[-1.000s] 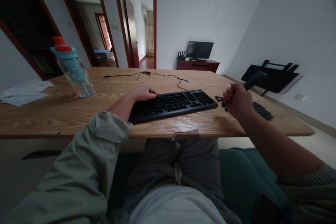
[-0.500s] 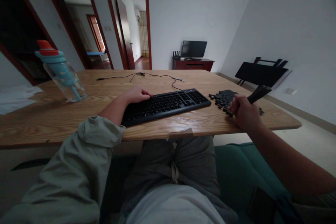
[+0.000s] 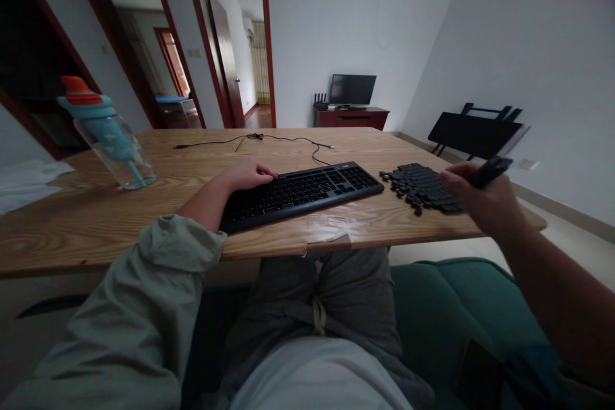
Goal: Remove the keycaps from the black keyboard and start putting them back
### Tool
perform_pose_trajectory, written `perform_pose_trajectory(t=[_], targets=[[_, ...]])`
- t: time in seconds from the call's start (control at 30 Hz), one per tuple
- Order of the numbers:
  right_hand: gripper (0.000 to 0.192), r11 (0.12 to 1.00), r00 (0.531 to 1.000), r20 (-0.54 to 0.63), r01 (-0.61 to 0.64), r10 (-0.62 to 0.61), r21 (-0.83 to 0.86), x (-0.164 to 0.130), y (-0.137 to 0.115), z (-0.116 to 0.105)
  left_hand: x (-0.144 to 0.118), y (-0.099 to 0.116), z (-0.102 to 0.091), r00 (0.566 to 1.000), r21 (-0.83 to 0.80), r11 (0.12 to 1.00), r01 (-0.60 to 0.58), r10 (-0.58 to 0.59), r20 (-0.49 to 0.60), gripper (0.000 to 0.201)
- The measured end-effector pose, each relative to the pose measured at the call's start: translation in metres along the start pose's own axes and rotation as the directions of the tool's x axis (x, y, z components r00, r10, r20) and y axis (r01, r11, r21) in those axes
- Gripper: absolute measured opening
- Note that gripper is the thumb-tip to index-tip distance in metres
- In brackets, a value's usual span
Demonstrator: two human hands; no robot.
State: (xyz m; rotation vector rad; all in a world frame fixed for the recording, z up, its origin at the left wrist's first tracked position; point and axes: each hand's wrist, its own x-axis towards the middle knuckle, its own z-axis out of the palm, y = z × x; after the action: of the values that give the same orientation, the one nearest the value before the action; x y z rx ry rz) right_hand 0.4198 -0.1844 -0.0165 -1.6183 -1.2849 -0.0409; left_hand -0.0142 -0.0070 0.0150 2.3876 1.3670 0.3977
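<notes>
A black full-size keyboard (image 3: 307, 191) lies slightly slanted on the wooden table. My left hand (image 3: 250, 175) rests over its left end, thumb along the back edge and the other fingers partly hidden, holding it. Right of the keyboard, loose black keycaps (image 3: 417, 182) lie in a tight, flat group. My right hand (image 3: 494, 202) is raised over the right side of that group, closed around a dark-handled tool (image 3: 491, 172). Only the handle shows clearly; the tool's kind cannot be made out.
A clear bottle with a blue and red lid (image 3: 113, 134) stands at left beside white tissue paper (image 3: 29, 182). The keyboard's thin black cable (image 3: 283, 137) runs along the back of the wooden table (image 3: 177, 173). A peeling strip (image 3: 331, 243) marks the front edge.
My right hand has lifted away from the keycaps and moved right with the tool, uncovering more of them. The left hand stays on the keyboard.
</notes>
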Motion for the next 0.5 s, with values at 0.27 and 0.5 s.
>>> perform_pose_trajectory(t=[0.27, 0.5], targets=[[0.04, 0.854, 0.846, 0.526, 0.335, -0.086, -0.399, -0.023, 0.035, -0.008, 0.002, -0.005, 0.0, 1.0, -0.027, 0.999, -0.026, 0.027, 0.009, 0.032], [0.036, 0.854, 0.884, 0.451, 0.324, -0.12, -0.406, -0.032, 0.057, -0.01, 0.003, -0.007, 0.001, 1.0, -0.022, 0.999, -0.028, 0.029, 0.012, 0.033]])
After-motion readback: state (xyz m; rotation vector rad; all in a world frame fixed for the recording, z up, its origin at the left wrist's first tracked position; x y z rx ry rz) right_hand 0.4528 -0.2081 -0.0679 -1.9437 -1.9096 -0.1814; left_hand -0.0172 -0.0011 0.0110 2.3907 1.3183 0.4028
